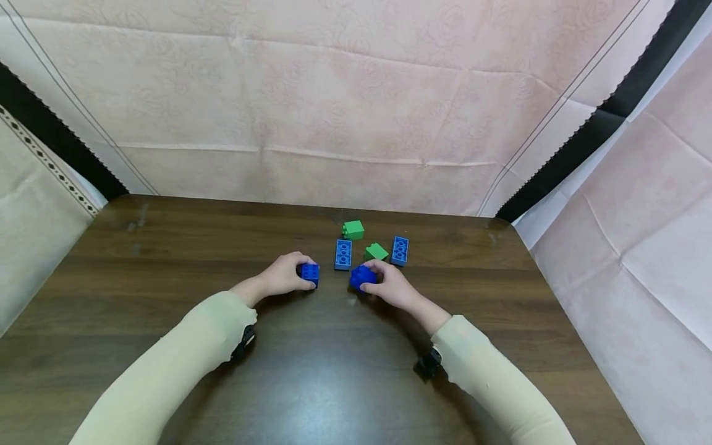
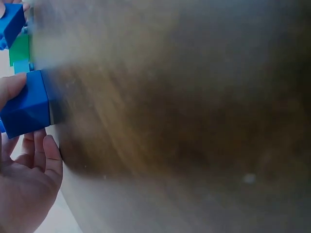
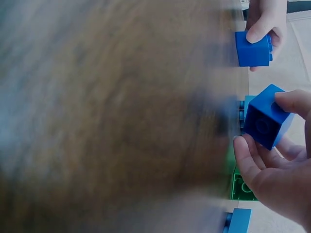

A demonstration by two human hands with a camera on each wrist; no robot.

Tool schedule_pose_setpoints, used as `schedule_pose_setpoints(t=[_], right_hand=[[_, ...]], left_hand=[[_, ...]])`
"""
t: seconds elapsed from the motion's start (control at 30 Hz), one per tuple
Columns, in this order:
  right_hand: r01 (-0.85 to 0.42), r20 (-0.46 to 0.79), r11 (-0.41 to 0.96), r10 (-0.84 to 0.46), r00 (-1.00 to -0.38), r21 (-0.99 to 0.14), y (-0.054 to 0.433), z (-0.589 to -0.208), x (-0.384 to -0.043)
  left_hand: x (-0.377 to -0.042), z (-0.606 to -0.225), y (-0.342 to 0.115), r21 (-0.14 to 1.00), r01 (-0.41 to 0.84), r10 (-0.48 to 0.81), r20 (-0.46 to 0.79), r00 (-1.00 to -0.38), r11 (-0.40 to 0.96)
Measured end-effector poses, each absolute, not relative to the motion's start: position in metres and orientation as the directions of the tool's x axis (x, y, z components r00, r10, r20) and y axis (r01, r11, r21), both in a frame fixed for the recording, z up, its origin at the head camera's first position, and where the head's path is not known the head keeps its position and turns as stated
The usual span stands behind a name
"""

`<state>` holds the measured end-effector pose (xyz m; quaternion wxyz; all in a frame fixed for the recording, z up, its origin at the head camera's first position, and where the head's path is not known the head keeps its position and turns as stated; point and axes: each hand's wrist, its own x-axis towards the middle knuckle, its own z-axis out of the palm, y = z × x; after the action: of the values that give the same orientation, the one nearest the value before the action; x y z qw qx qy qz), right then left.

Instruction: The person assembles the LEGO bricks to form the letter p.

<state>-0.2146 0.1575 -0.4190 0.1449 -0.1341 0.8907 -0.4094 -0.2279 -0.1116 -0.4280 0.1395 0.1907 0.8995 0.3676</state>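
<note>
My left hand (image 1: 282, 274) pinches a blue toy brick (image 1: 310, 274) between thumb and fingers, just at the table's middle. To its right, my right hand (image 1: 392, 287) grips a second blue brick (image 1: 363, 278), tilted so its hollow underside shows in the right wrist view. A gap separates the two held bricks. Beyond them lie a light blue brick (image 1: 343, 254) and another light blue brick (image 1: 399, 251), both studs up. A green brick (image 1: 376, 251) lies between these, near the right fingertips, and a second green brick (image 1: 353, 230) sits farthest back.
The brown wooden table (image 1: 167, 259) ends at a back edge not far behind the bricks. Pale pink cloth (image 1: 334, 111) hangs behind it, with more cloth at both sides. A dark wrist device (image 1: 428, 363) shows under the right sleeve.
</note>
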Motion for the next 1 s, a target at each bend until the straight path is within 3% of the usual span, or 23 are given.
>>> schedule_pose_setpoints(t=[0.4,0.7,1.0], right_hand=[[-0.106,-0.147,0.613,-0.346,-0.927,-0.783,0.161,-0.418,-0.212],[-0.092,-0.139,0.604,-0.325,-0.936,-0.791,0.158,-0.416,-0.208],[-0.117,-0.1,0.563,-0.34,-0.935,-0.818,0.155,-0.409,-0.206]], left_hand=[[-0.218,-0.429,-0.106,0.72,0.252,0.473,-0.118,-0.873,0.646],[-0.212,-0.429,-0.1,0.703,0.328,0.532,-0.084,-0.843,0.631],[-0.211,-0.431,-0.11,0.781,0.276,0.51,-0.062,-0.858,0.56]])
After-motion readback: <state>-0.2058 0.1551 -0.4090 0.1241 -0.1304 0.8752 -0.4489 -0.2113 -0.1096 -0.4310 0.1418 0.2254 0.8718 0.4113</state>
